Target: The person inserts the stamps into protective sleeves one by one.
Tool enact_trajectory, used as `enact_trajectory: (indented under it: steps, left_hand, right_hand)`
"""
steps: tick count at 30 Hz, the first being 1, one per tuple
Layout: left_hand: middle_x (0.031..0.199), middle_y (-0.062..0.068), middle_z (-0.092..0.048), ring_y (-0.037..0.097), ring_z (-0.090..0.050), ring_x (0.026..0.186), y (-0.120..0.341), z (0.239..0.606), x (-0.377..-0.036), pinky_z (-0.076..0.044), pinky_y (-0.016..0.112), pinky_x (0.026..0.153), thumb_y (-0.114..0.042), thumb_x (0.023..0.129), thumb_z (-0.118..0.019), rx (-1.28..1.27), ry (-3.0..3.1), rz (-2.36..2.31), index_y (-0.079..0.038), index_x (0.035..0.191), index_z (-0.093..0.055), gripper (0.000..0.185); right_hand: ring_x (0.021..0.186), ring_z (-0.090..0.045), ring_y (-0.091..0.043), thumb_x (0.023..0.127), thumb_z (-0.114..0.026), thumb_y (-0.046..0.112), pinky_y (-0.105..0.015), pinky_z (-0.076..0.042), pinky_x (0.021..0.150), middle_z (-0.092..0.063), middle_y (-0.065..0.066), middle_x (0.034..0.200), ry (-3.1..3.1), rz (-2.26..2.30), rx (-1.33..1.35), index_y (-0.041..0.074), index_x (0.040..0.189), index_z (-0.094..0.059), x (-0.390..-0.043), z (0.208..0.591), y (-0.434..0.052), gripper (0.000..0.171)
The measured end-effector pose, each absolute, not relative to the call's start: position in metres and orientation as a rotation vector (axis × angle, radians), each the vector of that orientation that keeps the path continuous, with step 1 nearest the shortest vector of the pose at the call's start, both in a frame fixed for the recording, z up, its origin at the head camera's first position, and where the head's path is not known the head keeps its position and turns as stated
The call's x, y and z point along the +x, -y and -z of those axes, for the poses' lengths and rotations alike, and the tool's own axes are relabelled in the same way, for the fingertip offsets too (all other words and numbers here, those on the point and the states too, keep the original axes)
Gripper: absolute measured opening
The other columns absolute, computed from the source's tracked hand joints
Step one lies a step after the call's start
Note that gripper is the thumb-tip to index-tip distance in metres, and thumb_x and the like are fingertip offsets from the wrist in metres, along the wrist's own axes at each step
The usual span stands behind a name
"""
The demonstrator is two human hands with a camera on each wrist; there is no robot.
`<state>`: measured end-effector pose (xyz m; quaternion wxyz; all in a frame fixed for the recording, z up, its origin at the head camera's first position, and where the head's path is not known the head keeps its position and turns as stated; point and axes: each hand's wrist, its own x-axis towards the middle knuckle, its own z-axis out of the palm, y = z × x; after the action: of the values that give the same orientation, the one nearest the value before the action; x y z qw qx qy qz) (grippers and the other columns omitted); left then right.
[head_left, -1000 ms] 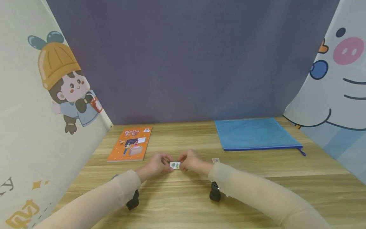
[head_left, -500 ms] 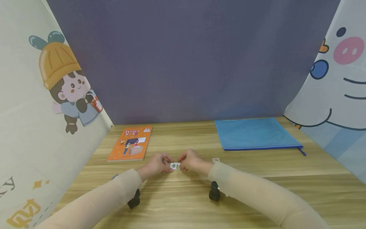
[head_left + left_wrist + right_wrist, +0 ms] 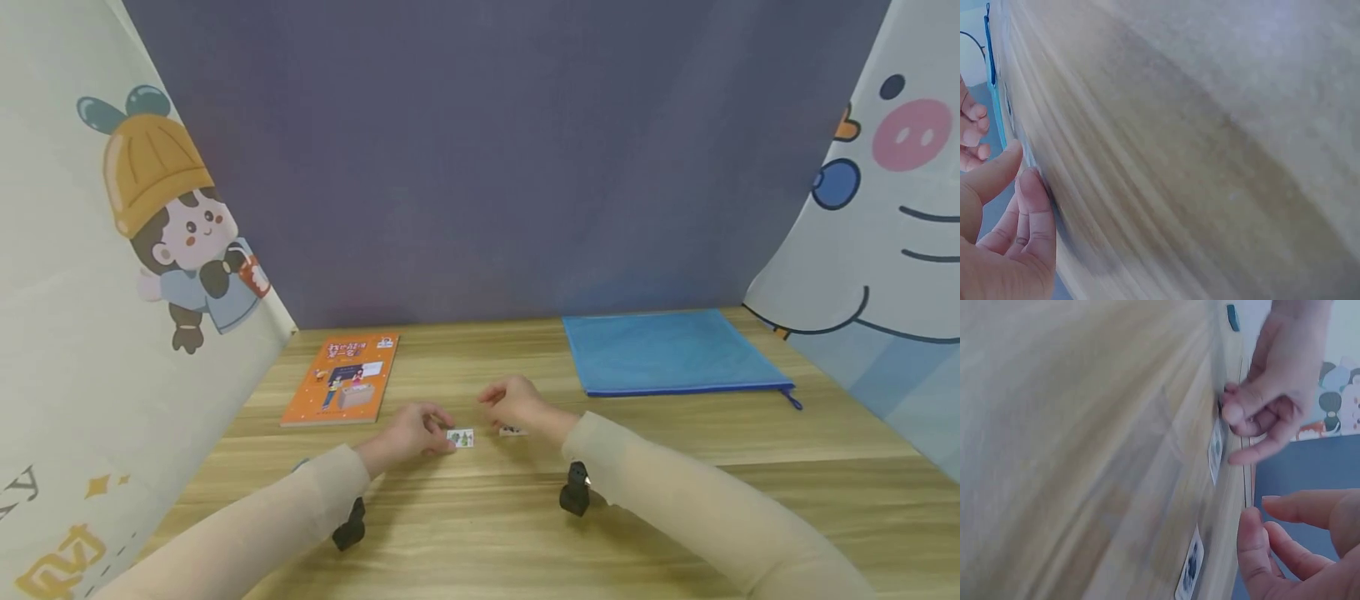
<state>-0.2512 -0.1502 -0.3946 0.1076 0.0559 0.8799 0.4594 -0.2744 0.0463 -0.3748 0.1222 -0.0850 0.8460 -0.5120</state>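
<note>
Just right of the small white rectangular card printed with green figures [image 3: 462,438], reach low with the right hand [image 3: 517,403]: released, loosely bent, holding nothing, raised over a second small white rectangular card with black print [image 3: 514,432]. In the head view, make out only part of that second card behind the hand; in the right wrist view, find it lying on the pale wood-grain table [image 3: 465,517], apart from the green-printed card. At the left end of that landmark card, also lying on the table, note the left hand [image 3: 409,432], bent-fingered, with thumb touching the near corner; cannot tell whether pinching or merely resting there.

Judging by the pose, steady with the left and adjust with the right. Press lightly at the left end of the green-printed card, enough to prevent sliding, not enough to buckle so slight a piece. To the right of it, bring thumb and fingertip down to opposite edges of the black-printed card and nudge rather than lift, given edges probably hard to pick up. Watch the cream cuff [image 3: 592,458], farther right of the landmark card: likely to drag a light card if lowered. Leave alone the orange paperback book [image 3: 341,379], beyond and left of the landmark card, and the blue mesh zip pouch [image 3: 675,352], beyond and right
</note>
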Motion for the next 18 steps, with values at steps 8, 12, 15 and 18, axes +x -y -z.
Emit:
enact_trajectory:
  steps: [8, 12, 15, 18]
  left_hand:
    - [0.079, 0.008, -0.066, 0.015, -0.061, 0.063, 0.142, 0.394, -0.246, -0.057, 0.028, 0.058, -0.004, 0.075, -0.081, 0.192, -2.61, -1.39, 0.002, 0.103, -0.067, 0.032]
    - [0.084, 0.008, -0.069, 0.014, -0.064, 0.067, 0.133, 0.393, -0.244, -0.059, 0.029, 0.06, -0.004, 0.076, -0.079, 0.209, -2.596, -1.428, 0.003, 0.105, -0.067, 0.032]
    - [0.087, 0.009, -0.07, 0.014, -0.066, 0.071, 0.125, 0.393, -0.243, -0.06, 0.029, 0.063, -0.004, 0.077, -0.08, 0.265, -2.579, -1.455, 0.005, 0.107, -0.066, 0.035]
    - [0.091, 0.013, -0.071, 0.014, -0.067, 0.076, 0.117, 0.393, -0.241, -0.06, 0.028, 0.068, -0.003, 0.076, -0.08, 0.339, -2.565, -1.473, 0.008, 0.109, -0.065, 0.038]
  right_hand:
    - [0.076, -0.064, -0.018, 0.081, -0.07, -0.002, -0.031, -0.059, 0.07, -0.068, -0.013, 0.101, -2.536, 1.428, -0.24, -0.002, 0.112, -0.068, -0.286, 0.377, -0.066, 0.031]
    - [0.086, -0.063, -0.017, 0.079, -0.071, -0.003, -0.031, -0.057, 0.077, -0.069, -0.011, 0.099, -2.605, 1.386, -0.248, 0.0, 0.11, -0.07, -0.291, 0.379, -0.075, 0.031]
    - [0.091, -0.063, -0.018, 0.079, -0.072, -0.002, -0.031, -0.055, 0.082, -0.069, -0.009, 0.099, -2.637, 1.35, -0.246, 0.001, 0.109, -0.07, -0.293, 0.38, -0.081, 0.03]
    - [0.093, -0.063, -0.02, 0.08, -0.073, -0.001, -0.034, -0.056, 0.084, -0.069, -0.01, 0.101, -2.626, 1.347, -0.244, 0.001, 0.111, -0.069, -0.292, 0.379, -0.086, 0.032]
